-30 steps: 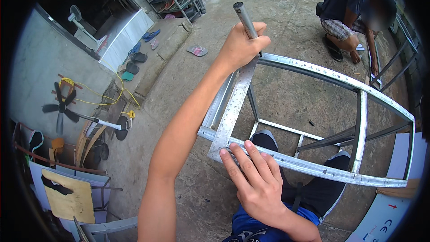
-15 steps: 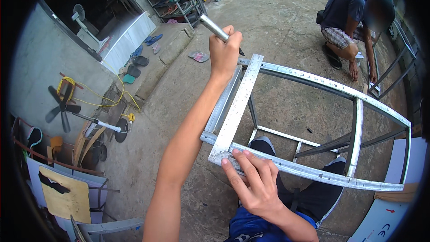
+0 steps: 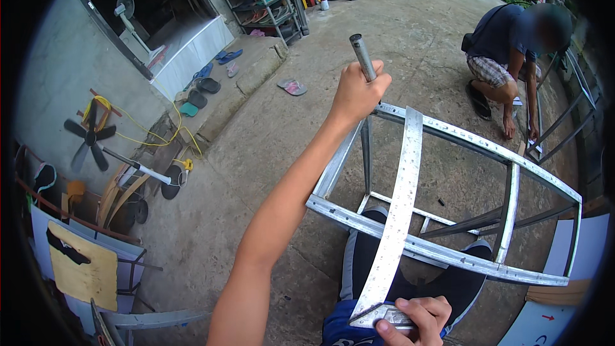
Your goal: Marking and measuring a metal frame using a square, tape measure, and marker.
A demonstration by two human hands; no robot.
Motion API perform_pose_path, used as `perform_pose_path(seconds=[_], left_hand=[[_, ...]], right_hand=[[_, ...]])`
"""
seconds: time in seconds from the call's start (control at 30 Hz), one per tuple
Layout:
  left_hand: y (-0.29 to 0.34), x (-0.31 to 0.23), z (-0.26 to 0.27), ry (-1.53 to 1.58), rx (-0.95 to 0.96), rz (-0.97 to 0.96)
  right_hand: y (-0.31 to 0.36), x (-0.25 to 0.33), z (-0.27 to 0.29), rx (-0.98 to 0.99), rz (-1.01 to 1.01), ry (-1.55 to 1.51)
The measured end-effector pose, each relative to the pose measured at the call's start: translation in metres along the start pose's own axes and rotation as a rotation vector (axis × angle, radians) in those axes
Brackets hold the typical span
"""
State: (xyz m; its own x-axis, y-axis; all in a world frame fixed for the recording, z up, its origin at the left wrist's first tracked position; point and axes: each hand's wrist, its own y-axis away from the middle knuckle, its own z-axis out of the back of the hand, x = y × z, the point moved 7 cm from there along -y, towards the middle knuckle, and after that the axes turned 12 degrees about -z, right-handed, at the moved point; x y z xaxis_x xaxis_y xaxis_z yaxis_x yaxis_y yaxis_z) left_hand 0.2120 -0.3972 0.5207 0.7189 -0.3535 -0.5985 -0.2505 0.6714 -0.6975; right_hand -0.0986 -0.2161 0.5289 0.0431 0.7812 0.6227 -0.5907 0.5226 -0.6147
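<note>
My left hand (image 3: 360,91) is closed around a thick silver marker pen (image 3: 362,56). Its upper end points up, and its lower end is by the far left corner of a metal tube frame (image 3: 352,216), mostly hidden by the fingers. My right hand (image 3: 419,320), low at the front, grips the stock of a metal try square (image 3: 400,202) between thumb and fingers. The square's long blade slants across both long rails of the frame, its far end over the far rail. The frame stands over my legs, its thin legs reaching down to the concrete.
At the far right a crouching person (image 3: 512,57) works at another metal frame (image 3: 567,99). On the left are a black fan (image 3: 90,136), a yellow cord (image 3: 148,148) and slippers on a step. A shoe rack (image 3: 266,9) stands by the doorway; cardboard panels (image 3: 554,311) lie right.
My right hand has drawn the square toward me and rightward, so its stock has left the near rail. My left hand with the marker pen has moved right and lower, to the frame's far left corner.
</note>
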Motion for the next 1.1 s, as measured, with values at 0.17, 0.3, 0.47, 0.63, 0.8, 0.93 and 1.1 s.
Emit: perform_pose_path(seconds=[0.17, 0.3, 0.47, 0.63, 0.8, 0.93, 1.1], left_hand=[[0.000, 0.000, -0.003, -0.043, 0.050, -0.003], [0.000, -0.005, -0.004, -0.102, 0.077, -0.013], [-0.001, -0.008, -0.006, -0.123, 0.117, -0.005], [0.000, -0.005, -0.007, -0.103, 0.139, 0.010], [0.000, 0.000, -0.004, 0.043, 0.067, 0.021], [0.001, 0.008, -0.004, 0.144, 0.026, 0.047], [0.003, 0.013, -0.001, 0.200, -0.056, 0.109]], right_hand=[[0.040, 0.003, 0.027, 0.111, -0.001, 0.080], [0.065, -0.010, 0.056, 0.086, -0.150, 0.187], [0.084, -0.020, 0.078, 0.005, -0.255, 0.280], [0.093, -0.016, 0.086, -0.028, -0.312, 0.306], [0.093, -0.017, 0.090, -0.128, -0.268, 0.326], [0.094, -0.015, 0.099, -0.276, -0.230, 0.345], [0.092, -0.011, 0.082, -0.005, -0.207, 0.263]])
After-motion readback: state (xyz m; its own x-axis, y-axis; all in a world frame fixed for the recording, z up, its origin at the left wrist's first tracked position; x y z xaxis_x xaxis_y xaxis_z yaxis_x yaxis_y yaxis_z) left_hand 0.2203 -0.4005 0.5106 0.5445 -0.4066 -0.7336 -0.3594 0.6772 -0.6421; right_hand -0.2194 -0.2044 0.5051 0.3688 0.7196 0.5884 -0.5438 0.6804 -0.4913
